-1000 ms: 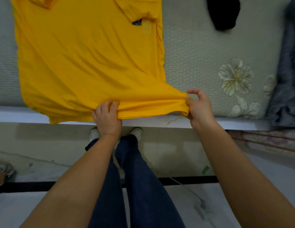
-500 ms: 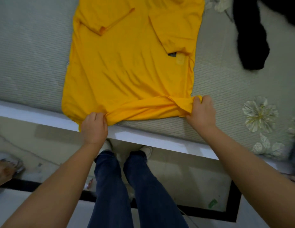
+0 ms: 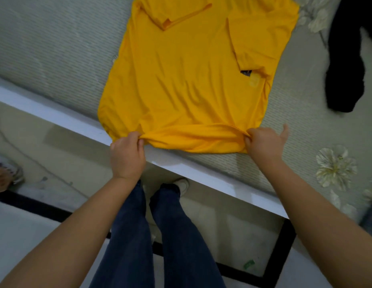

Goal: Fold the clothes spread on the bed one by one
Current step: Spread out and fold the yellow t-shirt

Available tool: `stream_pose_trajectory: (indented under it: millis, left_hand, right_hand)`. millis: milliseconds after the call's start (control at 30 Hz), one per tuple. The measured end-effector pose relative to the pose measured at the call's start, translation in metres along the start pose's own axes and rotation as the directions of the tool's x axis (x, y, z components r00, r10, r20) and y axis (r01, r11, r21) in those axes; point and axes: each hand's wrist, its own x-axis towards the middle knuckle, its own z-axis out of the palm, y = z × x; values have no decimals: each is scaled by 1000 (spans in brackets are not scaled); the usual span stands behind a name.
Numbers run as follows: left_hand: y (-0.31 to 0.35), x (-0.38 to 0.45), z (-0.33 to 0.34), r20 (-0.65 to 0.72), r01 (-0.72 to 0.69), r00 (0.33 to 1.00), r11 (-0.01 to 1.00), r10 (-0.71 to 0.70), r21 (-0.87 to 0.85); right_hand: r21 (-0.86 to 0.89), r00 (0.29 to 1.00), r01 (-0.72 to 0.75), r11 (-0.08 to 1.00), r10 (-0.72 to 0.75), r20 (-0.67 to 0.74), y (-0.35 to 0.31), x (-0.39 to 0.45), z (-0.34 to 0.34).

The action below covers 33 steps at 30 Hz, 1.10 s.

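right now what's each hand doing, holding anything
Left hand: grips the bottom hem of the yellow t-shirt at its left corner.
Right hand: grips the same hem at its right corner, one finger sticking out.

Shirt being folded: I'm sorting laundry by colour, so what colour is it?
Bright yellow-orange shirt, plain in the head view.

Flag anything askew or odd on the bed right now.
Nothing damaged or spilled. The yellow shirt lies skewed to the bed edge, its hem bunched between the left hand and right hand. A black garment lies crumpled beside it, unfolded.
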Motion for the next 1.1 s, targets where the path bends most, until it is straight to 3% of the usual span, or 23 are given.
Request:
stream_pose_trajectory:
  millis: [67,133,200,233,300,367,467,500,533,600,633,700,767,833,900,1100]
  left_hand:
    - [2,-10,-7,5,108,994,989,-108,-101]
    - [-2,-17,-13,132,120,986,982,-101,-143]
    - [-17,-19,-19,366,-12,931,1000,16,-11]
    - [-27,-18,-24,496,-95,867,992,42,82]
    - [-51,-16,-35,617,-196,785,966,53,167]
    - [-68,-14,-49,575,-153,818,968,12,197]
    - [-77,-4,-77,385,68,913,980,-136,186]
    - [-78,-1,-87,348,21,935,987,-76,158]
    - [-78,1,-97,361,-141,929,980,82,139]
    - [-84,-2,-117,449,-506,800,850,398,147]
    - [-85,-4,-126,489,-625,730,755,478,196]
    - [-86,-5,-143,569,-732,639,636,517,245]
    - [-86,-10,-152,785,-749,573,539,236,384]
    - [-88,-18,-158,834,-757,546,471,78,452]
    - [-88,-22,-162,810,-732,581,486,77,479]
    - [-55,22,-175,509,-492,839,668,192,558]
  right_hand:
    - [37,997,-8,999,10,-71,1,-14,1]
    - [75,992,-36,997,45,-121,4,-31,1]
    - [91,985,-89,992,101,-142,13,-53,2]
    - [93,979,-110,990,124,-161,17,-66,3]
    - [119,967,-87,989,113,-230,22,-93,3]
    - [159,959,53,986,-6,-283,19,-119,4]
    - [231,941,225,946,-150,-303,2,-154,9]
    - [223,957,208,952,-152,-246,-5,-166,13]
    - [185,986,144,972,-125,-114,-13,-177,16]
    - [105,987,-31,994,14,160,-25,-201,22]
    - [50,966,-92,994,77,245,-31,-211,24]
    - [-28,916,-160,987,159,369,-42,-224,21]
    - [-108,859,-183,977,212,466,-51,-232,17]
    - [-151,832,-180,972,232,504,-58,-237,12]
    - [-161,833,-196,967,251,493,-63,-236,4]
    - [-70,876,-390,918,393,278,-57,-187,-45]
